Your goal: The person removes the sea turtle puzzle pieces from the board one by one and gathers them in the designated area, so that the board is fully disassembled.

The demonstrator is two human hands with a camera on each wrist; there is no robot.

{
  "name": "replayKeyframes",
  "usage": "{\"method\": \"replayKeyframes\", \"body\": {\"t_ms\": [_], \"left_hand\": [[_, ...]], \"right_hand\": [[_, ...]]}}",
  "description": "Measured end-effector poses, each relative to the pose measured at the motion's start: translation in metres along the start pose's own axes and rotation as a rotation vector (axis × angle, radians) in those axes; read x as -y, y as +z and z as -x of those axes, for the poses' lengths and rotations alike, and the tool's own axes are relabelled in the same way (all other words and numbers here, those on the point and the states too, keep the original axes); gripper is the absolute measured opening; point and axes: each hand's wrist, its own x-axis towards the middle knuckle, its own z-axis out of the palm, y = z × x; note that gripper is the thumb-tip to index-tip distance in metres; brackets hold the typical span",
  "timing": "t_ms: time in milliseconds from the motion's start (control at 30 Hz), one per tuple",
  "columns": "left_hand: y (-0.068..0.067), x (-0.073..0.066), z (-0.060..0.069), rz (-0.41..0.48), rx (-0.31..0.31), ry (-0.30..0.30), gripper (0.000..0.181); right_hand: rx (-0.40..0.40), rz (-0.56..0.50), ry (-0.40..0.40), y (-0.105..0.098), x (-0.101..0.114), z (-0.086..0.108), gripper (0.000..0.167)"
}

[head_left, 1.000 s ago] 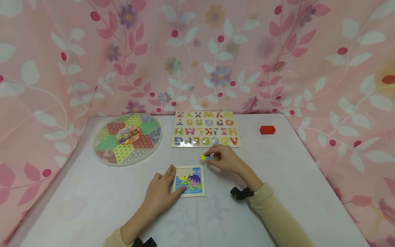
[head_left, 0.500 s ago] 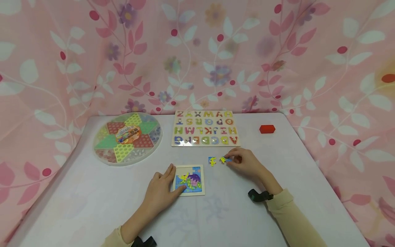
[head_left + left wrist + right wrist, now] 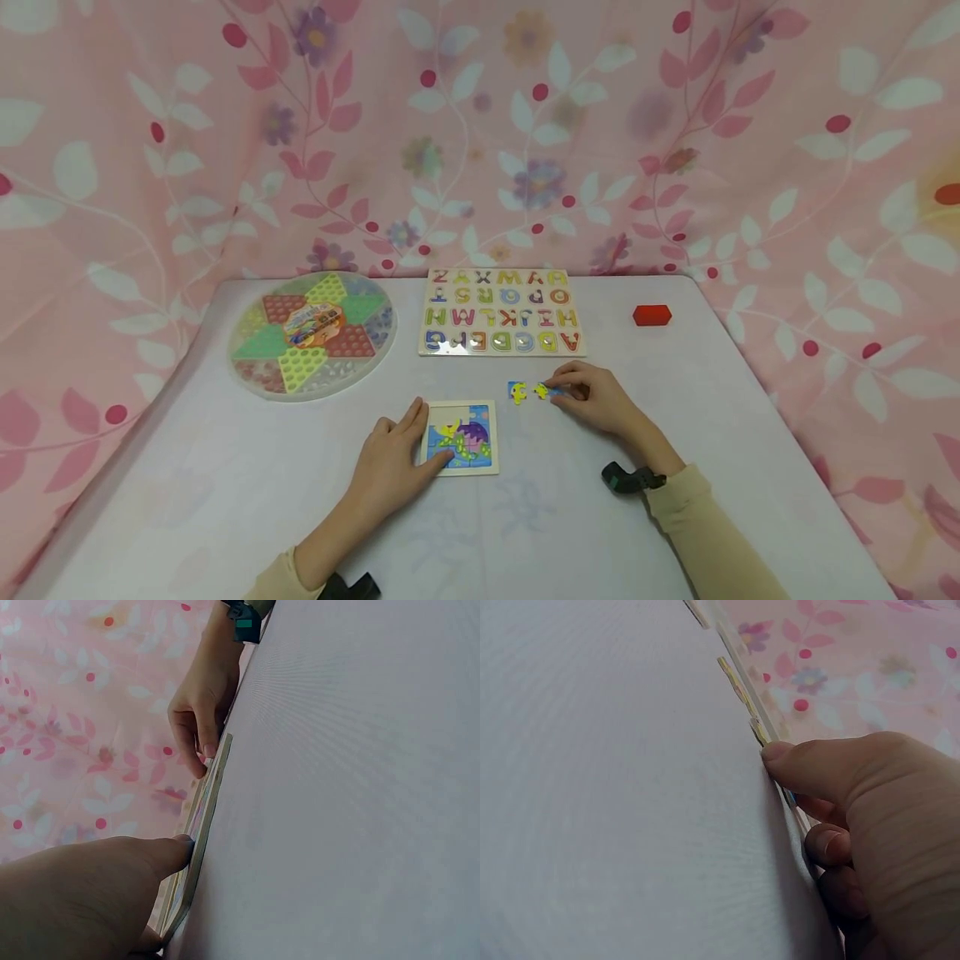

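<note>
In the head view the left hand [image 3: 393,462] rests at the left side of a small framed puzzle [image 3: 495,437], its thumb over the lower-left picture, its other fingers along the frame's edge. The picture shows a purple and green figure, with bare wood at the upper left. To the puzzle's right, the right hand [image 3: 600,400] pinches a yellow and blue piece [image 3: 541,390] low over the table. Another yellow and blue piece [image 3: 517,392] lies just left of it. In the left wrist view the left thumb [image 3: 177,853] touches the puzzle's face.
An alphabet board [image 3: 502,326] lies behind the puzzle. A round board with coloured star points [image 3: 303,367] stands at the back left, and a red block [image 3: 652,315] at the back right. A pink floral cloth [image 3: 480,133] hangs behind the white table.
The right hand has moved to the right, away from the puzzle, with a piece in its fingers, and the other piece now shows fully. The left hand has stayed in place.
</note>
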Motion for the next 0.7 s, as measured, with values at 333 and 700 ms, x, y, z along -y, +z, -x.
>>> {"method": "replayKeyframes", "body": {"t_ms": [333,700], "left_hand": [[-0.0018,-0.0008,-0.0004,0.001,0.009,-0.005,0.09],[-0.0023,-0.0016,0.0007,0.0,0.008,-0.002,0.088]], "right_hand": [[0.009,0.003,0.045,0.0007,0.0004,-0.0016,0.025],[0.029,-0.032,0.073,-0.0013,-0.0011,-0.0022,0.029]]}}
